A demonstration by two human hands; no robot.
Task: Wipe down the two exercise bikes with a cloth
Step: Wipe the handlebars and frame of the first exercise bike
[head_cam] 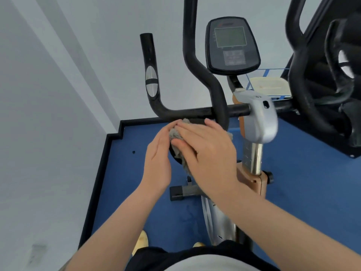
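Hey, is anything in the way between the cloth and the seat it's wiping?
Nothing visible. The right hand presses the gray cloth flat on the black seat, and the left hand rests open against the seat's near edge.

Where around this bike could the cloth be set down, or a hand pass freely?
Bare blue floor lies left of the bike, bordered by the black skirting. Air between the left handlebar and the console is partly open. Right side is crowded: the second machine and grey housing.
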